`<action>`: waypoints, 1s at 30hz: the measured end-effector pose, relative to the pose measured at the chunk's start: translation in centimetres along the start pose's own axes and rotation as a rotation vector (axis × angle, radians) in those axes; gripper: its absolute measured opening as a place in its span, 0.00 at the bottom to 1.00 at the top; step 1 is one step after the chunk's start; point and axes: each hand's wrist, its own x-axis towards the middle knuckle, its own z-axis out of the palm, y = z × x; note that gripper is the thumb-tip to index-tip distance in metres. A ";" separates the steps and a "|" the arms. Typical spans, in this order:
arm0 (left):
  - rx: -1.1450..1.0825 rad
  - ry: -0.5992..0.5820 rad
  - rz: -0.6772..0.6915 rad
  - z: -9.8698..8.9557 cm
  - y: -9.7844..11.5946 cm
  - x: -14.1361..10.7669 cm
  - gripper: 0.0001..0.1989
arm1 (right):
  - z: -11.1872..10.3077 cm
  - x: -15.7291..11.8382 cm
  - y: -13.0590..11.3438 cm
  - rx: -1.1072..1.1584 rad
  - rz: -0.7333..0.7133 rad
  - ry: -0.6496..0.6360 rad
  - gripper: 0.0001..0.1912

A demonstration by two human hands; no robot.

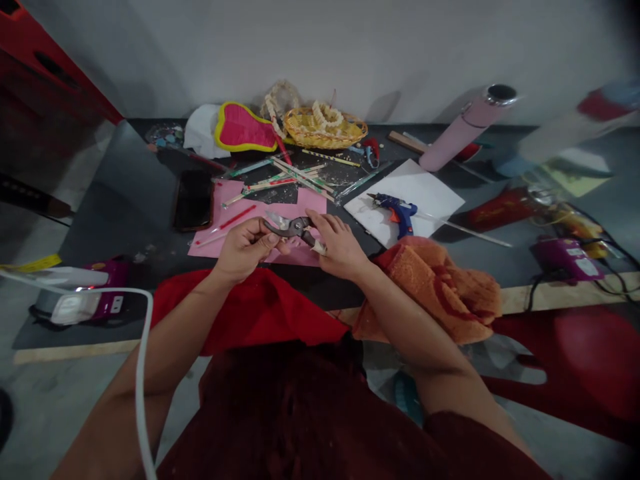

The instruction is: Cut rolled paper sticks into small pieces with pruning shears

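The right hand [344, 248] is gripping the pruning shears [299, 225]; at their eight o'clock, the left hand [244, 248] is curling, hold unclear; I'd be keeping it off the blades [278, 219].

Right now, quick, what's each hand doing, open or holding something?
Left hand: fingers pinched closed beside the pruning shears; whether anything is between them, I can't tell.
Right hand: closed, holding the pruning shears by the handles.
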 end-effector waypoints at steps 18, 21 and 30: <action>-0.033 0.100 -0.017 0.5 -0.1 0.1 0.15 | 0.0 -0.1 -0.7 0.009 0.029 0.001 0.30; 0.027 0.140 0.022 0.7 -0.1 0.0 0.15 | 0.0 0.0 -0.6 0.013 0.036 0.008 0.30; 0.166 0.169 0.097 0.8 -0.2 -0.1 0.10 | -0.1 0.2 -0.3 -0.009 0.058 -0.015 0.32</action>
